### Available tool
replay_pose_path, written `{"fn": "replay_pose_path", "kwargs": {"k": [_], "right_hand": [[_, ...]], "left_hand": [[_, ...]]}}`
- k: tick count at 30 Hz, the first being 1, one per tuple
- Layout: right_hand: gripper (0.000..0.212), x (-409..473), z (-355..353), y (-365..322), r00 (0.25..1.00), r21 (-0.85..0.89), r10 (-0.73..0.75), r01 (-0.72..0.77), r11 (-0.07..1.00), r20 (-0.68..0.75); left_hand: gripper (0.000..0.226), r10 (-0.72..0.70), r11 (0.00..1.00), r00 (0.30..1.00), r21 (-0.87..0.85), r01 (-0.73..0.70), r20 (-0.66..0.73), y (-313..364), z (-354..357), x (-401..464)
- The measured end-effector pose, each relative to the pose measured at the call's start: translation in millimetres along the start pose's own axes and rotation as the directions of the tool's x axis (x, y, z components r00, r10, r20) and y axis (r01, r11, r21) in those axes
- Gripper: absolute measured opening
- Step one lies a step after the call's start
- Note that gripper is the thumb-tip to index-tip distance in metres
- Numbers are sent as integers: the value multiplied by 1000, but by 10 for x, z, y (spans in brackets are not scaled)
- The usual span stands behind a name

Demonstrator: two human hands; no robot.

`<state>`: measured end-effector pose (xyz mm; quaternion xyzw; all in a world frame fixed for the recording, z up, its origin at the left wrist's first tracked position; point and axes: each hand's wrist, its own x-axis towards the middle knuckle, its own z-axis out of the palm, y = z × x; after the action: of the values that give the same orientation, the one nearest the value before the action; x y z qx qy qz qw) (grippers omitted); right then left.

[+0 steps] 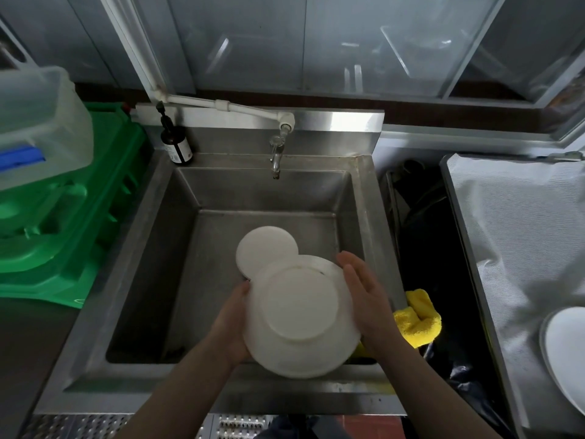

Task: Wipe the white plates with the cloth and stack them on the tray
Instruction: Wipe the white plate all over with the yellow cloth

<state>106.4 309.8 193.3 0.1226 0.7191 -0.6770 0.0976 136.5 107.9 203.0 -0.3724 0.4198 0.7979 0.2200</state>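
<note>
I hold a large white plate (300, 315) upside down over the front of the steel sink (177, 236). My left hand (231, 324) holds its left rim, fingers hidden under it. My right hand (364, 299) lies with straight fingers against its right rim. A smaller white plate (264, 248) lies in the sink basin just behind. The yellow cloth (416, 318) sits bunched on the sink's right edge, beside my right wrist. Another white plate (566, 353) rests on the tray (506, 232) at the far right, which is lined with a grey cover.
A tap (276, 156) hangs over the back of the sink, with a dark pump bottle (175, 144) at its back left corner. Green crates (79, 223) and a clear plastic box (38, 122) stand left. A black-lined bin (427, 248) fills the gap between sink and tray.
</note>
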Motion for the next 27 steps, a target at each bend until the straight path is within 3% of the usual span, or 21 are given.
{"fn": "replay_pose_path", "kwargs": {"k": [9,16,22,24,27], "right_hand": [[34,12,-49,151,999,36,44,-45,998,23],[27,17,-27,174,999,-71,45,-45,996,8],[25,66,-112,368,999,-68,27,-26,997,19],[23,102,-199,485,999,-154,29,-31,988,-15],[24,138,-347,602,1000,-436,-1,10,900,19]], "left_hand": [[46,24,998,996,62,-18,-85,-16,-37,36],[52,46,998,985,43,-39,-165,-36,-88,64],[42,178,983,964,75,-167,-196,-24,-123,2],[40,235,972,942,81,-221,-240,-13,-156,-4],[46,293,956,901,94,-278,-320,1,-259,44]]}}
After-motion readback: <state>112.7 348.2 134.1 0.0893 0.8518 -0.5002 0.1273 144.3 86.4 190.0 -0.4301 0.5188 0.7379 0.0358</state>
